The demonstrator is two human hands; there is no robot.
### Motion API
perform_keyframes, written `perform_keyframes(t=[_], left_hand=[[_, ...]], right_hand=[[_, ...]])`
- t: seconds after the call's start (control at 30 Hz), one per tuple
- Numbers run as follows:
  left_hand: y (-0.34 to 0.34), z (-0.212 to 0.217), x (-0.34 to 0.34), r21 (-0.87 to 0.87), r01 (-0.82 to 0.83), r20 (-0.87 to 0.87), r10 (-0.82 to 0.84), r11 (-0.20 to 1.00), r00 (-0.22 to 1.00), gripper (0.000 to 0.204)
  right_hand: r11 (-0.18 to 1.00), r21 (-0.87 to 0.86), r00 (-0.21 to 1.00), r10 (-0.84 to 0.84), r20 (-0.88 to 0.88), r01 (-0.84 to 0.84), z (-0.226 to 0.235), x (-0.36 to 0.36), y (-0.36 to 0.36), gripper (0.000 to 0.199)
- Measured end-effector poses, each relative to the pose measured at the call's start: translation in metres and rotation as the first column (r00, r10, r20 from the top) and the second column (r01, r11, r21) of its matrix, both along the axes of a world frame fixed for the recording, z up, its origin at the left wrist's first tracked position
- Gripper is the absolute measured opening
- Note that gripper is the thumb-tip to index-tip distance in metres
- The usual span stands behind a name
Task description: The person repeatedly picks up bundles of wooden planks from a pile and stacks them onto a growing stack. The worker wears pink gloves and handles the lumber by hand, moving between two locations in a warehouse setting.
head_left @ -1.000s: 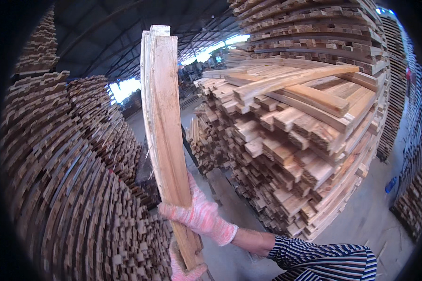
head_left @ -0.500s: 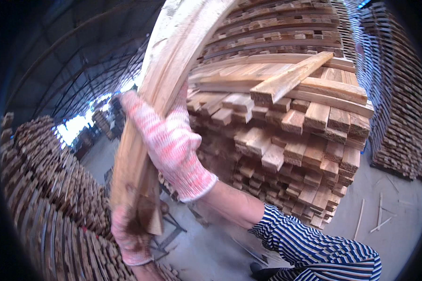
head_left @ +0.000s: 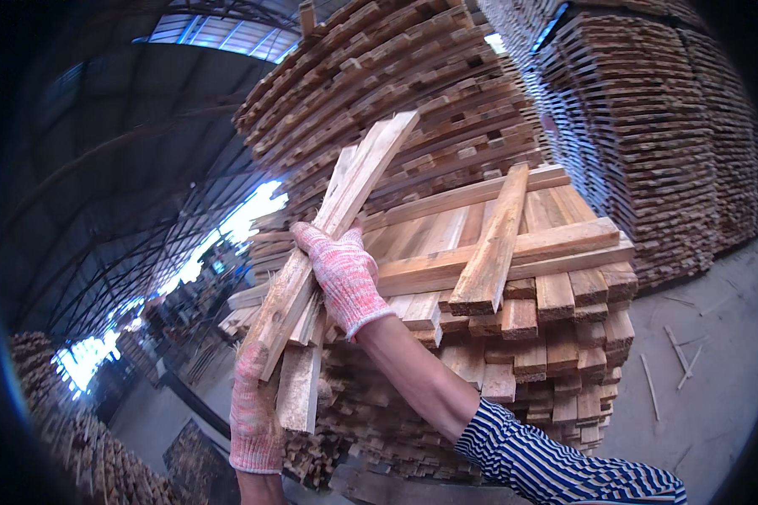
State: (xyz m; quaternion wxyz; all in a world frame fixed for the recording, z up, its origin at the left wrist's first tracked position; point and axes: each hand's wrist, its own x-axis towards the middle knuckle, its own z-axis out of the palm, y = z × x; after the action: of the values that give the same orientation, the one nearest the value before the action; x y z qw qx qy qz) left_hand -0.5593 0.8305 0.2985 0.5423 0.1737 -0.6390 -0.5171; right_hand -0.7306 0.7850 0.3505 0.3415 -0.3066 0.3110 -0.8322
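My right hand (head_left: 343, 278), in a pink-and-white knitted glove, is closed round the middle of a slanting bundle of rough wooden planks (head_left: 345, 198). My left hand (head_left: 257, 404), gloved alike, grips the bundle's lower end; its fingers are partly hidden behind the wood. One plank end (head_left: 300, 389) sticks out lower than the others, between the two hands. The bundle is held over the left side of a stack of sawn timber (head_left: 556, 353). On top of that stack, a loose plank (head_left: 493, 244) lies across a long lengthwise batten (head_left: 564, 241).
A tall wall of stacked boards (head_left: 396, 76) rises behind the timber stack. More high stacks (head_left: 657, 143) stand at the right. Thin wood strips (head_left: 651, 387) lie on the concrete floor (head_left: 707, 421). Another woodpile (head_left: 76, 438) fills the lower left.
My hands have swung the bundle of planks farther away, over the timber stack. The view has shifted, so more of the high stacks and the roof shows.
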Motion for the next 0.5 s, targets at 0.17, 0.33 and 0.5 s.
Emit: perform_keyframes(t=[0.17, 0.33, 0.5], left_hand=[[-0.03, 0.002, 0.016, -0.011, 0.18, 0.105, -0.178, 0.984, 0.978, 0.078], [-0.046, 0.019, 0.027, -0.103, 0.232, 0.099, -0.222, 0.967, 0.97, 0.082], [-0.11, 0.048, -0.014, -0.083, 0.45, 0.223, -0.424, 0.889, 0.878, 0.06]], right_hand=[[0.997, 0.001, 0.997, -0.072, -0.019, 0.072, 0.0, -0.003, -0.002, 0.083], [0.975, 0.034, 0.971, -0.213, -0.108, 0.217, 0.018, 0.004, 0.001, 0.078], [0.991, 0.131, 0.933, 0.055, -0.356, -0.009, 0.034, -0.058, -0.002, 0.057]])
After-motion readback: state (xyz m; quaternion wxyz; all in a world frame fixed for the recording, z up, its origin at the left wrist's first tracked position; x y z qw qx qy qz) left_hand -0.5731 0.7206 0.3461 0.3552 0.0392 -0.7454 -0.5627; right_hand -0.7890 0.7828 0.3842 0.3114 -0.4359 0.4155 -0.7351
